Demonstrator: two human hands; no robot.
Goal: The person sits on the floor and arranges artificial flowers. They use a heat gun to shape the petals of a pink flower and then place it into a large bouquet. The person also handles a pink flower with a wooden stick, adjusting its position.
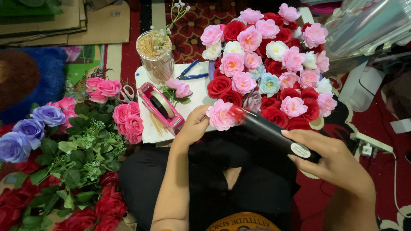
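**Pink flower held to the glue gun's tip**

A pink artificial flower [220,114] sits just in front of the person's lap, at the near edge of a large mound of pink, red, white and pale blue blooms [269,64]. The left hand [193,126] has its fingers closed around the flower from behind, pinching it at the base. The red tip of a black glue gun [274,132] touches the flower's right side; the right hand [329,160] is wrapped round the gun's body, fingers curled shut on it.

Just left of the flower lies a white board [147,128] serving as a worktop, carrying a pink tape dispenser [162,107], a clear jar of wooden sticks [155,55], blue-handled pliers [191,72] and a small pink sprig [180,89]. Further left, on the floor, lie leafy stems with pink, purple and red roses [85,141]. Flattened cardboard [64,21] is stacked at the top left.
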